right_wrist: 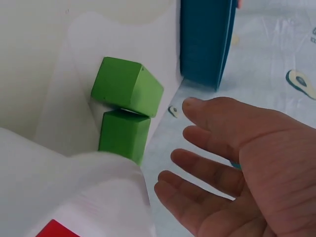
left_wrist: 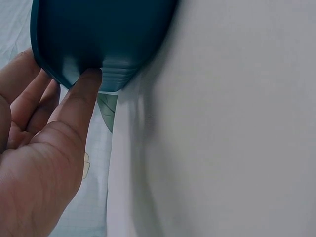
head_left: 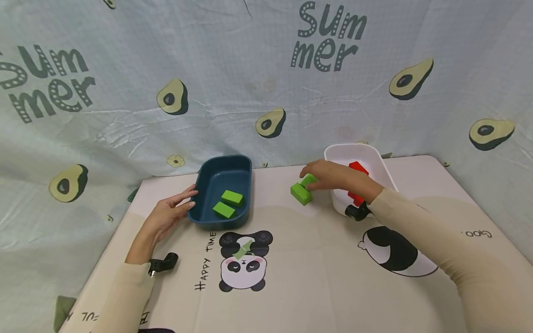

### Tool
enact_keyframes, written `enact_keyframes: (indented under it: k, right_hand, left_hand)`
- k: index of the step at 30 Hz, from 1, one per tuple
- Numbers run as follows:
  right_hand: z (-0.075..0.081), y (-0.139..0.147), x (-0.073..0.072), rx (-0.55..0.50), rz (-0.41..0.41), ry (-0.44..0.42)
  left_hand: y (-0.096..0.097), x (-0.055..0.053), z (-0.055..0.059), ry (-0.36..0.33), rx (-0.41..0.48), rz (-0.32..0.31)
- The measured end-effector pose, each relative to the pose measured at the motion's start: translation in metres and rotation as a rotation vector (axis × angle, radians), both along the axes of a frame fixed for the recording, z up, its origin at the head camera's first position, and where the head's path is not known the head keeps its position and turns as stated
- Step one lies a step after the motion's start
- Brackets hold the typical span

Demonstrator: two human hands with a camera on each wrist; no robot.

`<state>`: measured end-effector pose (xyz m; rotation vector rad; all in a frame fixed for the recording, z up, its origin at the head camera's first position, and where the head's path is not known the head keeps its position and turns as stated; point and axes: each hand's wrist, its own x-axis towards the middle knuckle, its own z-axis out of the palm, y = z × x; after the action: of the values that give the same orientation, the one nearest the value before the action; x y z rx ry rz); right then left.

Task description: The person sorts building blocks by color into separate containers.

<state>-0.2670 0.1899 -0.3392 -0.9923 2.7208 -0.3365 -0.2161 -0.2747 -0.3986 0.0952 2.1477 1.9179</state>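
My left hand (head_left: 168, 212) rests at the left side of a dark blue container (head_left: 219, 224), fingertips at its rim and wall. In the left wrist view the thumb (left_wrist: 81, 103) lies against the container's outer wall. Two green blocks (head_left: 232, 198) lie inside it. My right hand (head_left: 329, 175) reaches over two more green blocks (head_left: 301, 194) on the table, its fingers apart and relaxed. From the right wrist, these blocks (right_wrist: 128, 84) sit against each other, with nothing between the fingers of the hand (right_wrist: 237, 153).
Under my right forearm stands a white container (head_left: 385, 173) holding red blocks (head_left: 359, 167). The table (head_left: 308, 277) has a printed cover with pandas. A patterned cloth (head_left: 216, 55) hangs behind and beside the table.
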Motion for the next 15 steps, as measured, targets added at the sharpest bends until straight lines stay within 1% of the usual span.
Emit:
enact_keyframes:
  k: [3,7,10,15]
  right_hand:
    - [-0.002,-0.001,-0.007,0.030,-0.018,-0.006]
    - [-0.006,0.002,-0.016,0.068,-0.009,-0.025]
    - [-0.007,0.002,-0.022,0.084,-0.005,-0.050]
    - [-0.009,-0.001,-0.027,0.094,-0.012,-0.105]
  left_hand:
    - [0.000,0.000,0.000,0.002,-0.006,-0.001]
    - [0.001,0.000,0.000,0.003,-0.015,-0.005]
    - [0.000,-0.001,0.000,0.010,-0.025,-0.011]
    - [-0.001,-0.001,-0.001,0.015,-0.027,-0.012]
